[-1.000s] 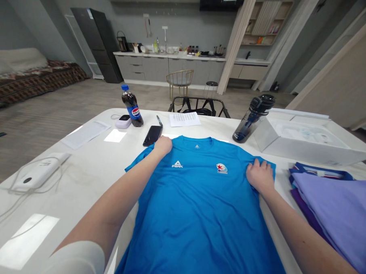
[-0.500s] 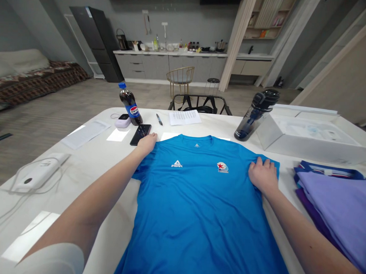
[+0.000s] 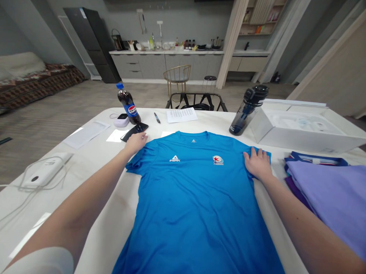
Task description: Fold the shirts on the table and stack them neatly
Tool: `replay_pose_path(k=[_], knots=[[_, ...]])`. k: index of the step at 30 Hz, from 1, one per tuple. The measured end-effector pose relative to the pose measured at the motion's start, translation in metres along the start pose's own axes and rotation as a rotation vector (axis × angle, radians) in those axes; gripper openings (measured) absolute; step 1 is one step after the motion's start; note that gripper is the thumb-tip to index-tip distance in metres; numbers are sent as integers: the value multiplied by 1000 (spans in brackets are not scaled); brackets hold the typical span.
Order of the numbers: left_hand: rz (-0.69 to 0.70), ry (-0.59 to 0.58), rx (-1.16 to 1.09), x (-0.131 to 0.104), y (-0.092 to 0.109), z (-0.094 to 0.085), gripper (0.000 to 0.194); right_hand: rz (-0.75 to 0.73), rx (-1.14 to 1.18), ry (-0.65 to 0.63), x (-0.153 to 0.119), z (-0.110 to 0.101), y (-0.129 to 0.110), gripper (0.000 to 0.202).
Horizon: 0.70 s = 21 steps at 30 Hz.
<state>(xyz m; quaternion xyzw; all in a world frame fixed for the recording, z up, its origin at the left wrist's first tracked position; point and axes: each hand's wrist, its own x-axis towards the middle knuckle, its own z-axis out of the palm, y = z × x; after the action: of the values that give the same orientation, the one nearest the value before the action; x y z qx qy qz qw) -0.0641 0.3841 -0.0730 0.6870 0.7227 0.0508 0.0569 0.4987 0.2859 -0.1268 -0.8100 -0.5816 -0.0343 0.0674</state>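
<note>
A blue T-shirt point(image 3: 195, 194) lies spread front up on the white table, collar at the far side, with some wrinkles across its body. My left hand point(image 3: 136, 142) is beside the shirt's left shoulder, right up against a black phone point(image 3: 134, 131). Its fingers stretch forward, apparently empty, partly hiding the phone's near edge. Flat on the right sleeve rests my right hand point(image 3: 257, 162), fingers spread. The left sleeve point(image 3: 138, 161) has a bunched, folded edge.
A cola bottle point(image 3: 129, 105), pen point(image 3: 157, 117) and paper sheet point(image 3: 181, 115) stand or lie beyond. On the right are a dark water bottle point(image 3: 247, 110), open white box point(image 3: 304, 134) and folded purple clothes point(image 3: 335, 192). A white device with cable point(image 3: 49, 169) lies left.
My left hand has moved left off the shirt's shoulder, and the phone has turned and shifted left. The right hand stays on the sleeve, its fingers flatter. The view has shifted slightly.
</note>
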Motion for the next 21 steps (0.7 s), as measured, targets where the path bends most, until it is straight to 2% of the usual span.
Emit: replay_pose_path(k=[2,5,9,12,15,17,21], knots=[[28,-26,-48,-11,9,0,54,-25,-6,-15,7,-5,5,68],[47,-73,17,-30,16,1,59,-71,-24,6,14,-15,10,57],[-39,-116,102,-48,5,0,36,-28,-86,40,18,-29,12,47],[-78,-53,66,-55,-1,-2,36,-3,-123,53,20,-33,10,45],[-144,68,15,-57,1,-3,43,60,-95,45,24,-33,6,42],[-165,98,26,-53,3,-5,45,121,-69,27,28,-33,4,41],[-69,96,160,-43,-2,-9,42,214,-54,-3,34,-34,2,41]])
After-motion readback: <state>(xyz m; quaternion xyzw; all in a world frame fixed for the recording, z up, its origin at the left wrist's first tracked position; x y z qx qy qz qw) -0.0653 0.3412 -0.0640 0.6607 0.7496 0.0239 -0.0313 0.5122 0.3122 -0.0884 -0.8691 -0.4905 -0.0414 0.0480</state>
